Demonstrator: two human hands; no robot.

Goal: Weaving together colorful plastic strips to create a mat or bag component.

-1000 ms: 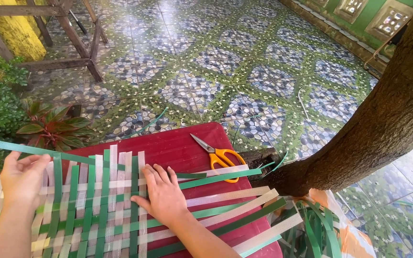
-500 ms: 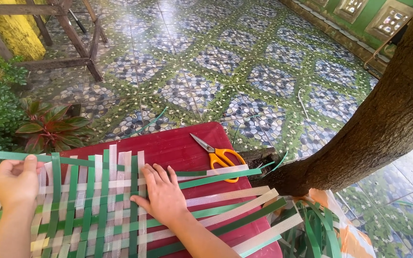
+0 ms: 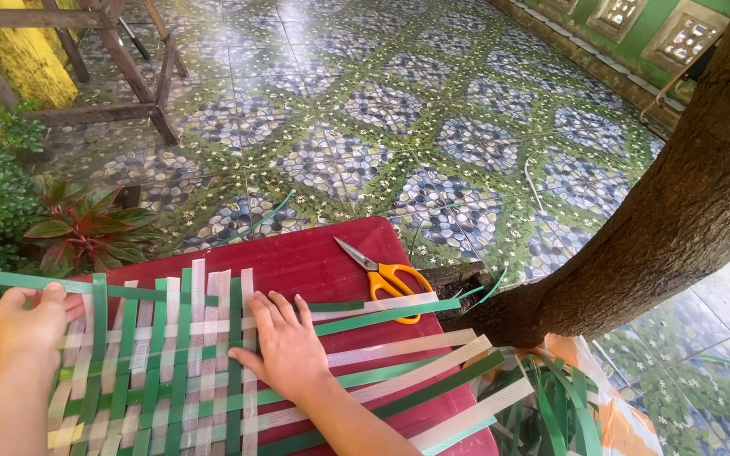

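A woven mat of green and white plastic strips lies on a red table. My right hand rests flat on the weave, fingers spread, pressing it down. My left hand is closed on a long green strip that runs across the far edge of the weave. Loose ends of green and white strips stick out to the right over the table. Orange-handled scissors lie on the table beyond my right hand.
A thick tree trunk leans up at the right, close to the table's edge. Loose green strips lie on the floor by its base. Leafy plants stand at the left. A wooden frame stands on the patterned tiled floor.
My left hand has drawn the green strip down toward the far edge of the weave. My right hand has stayed pressed on the mat.
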